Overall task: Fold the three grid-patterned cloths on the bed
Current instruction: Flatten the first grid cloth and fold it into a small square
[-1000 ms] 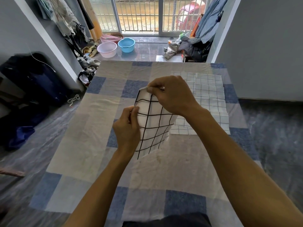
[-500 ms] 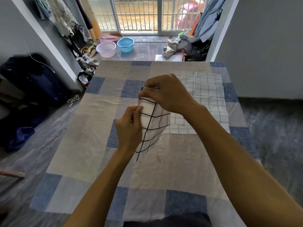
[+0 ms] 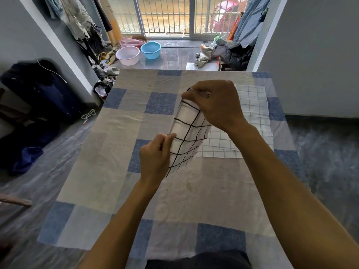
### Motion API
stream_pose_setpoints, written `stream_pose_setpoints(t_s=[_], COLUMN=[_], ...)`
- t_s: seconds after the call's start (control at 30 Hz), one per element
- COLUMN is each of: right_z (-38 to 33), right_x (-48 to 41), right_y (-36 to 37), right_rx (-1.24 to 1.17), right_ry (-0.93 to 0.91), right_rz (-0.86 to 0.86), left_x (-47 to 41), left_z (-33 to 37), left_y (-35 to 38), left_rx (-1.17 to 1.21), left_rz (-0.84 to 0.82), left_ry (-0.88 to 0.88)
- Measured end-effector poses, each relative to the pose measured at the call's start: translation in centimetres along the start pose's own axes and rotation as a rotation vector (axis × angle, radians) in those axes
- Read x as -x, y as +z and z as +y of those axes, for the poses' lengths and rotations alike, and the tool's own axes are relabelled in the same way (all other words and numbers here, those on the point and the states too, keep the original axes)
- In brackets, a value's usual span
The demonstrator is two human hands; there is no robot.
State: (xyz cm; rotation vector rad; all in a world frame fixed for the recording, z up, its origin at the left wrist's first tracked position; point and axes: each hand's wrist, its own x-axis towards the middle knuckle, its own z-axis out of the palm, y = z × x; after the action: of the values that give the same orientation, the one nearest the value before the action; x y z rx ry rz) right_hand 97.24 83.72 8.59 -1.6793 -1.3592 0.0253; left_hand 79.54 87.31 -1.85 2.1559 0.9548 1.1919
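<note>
Above the middle of the bed (image 3: pixel 116 152) the black-grid cloth (image 3: pixel 186 133) hangs, its top edge pinched by the right grip (image 3: pixel 215 105) and its near edge by the left grip (image 3: pixel 155 156). Blue-grid cloths (image 3: pixel 252 113) lie flat on the bed's far right

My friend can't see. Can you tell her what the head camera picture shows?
Two hands hold a white cloth with black grid lines above a checked bed: the right hand pinches its top, the left hand its lower edge. Paler grid cloths lie flat behind.
</note>
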Motion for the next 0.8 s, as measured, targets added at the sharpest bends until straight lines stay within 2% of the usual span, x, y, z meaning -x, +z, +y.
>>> stream_pose_setpoints(t_s=[0.43, 0.63, 0.8], right_z=[1.3, 2.1, 2.1], right_x=[0.4, 0.9, 1.2], right_y=[-1.2, -1.3, -0.8], right_rx=[0.018, 0.087, 0.127], right_ry=[0.073, 0.028, -0.046], right_rz=[0.103, 0.141, 0.023], left_x=[1.7, 2.2, 0.2], left_z=[-2.4, -5.1, -4.2], left_y=[-0.4, -1.4, -2.7], left_rx=[-0.091, -0.215, -0.238], left_rz=[-0.096, -0.172, -0.105], left_ry=[0.043, 0.010, -0.037])
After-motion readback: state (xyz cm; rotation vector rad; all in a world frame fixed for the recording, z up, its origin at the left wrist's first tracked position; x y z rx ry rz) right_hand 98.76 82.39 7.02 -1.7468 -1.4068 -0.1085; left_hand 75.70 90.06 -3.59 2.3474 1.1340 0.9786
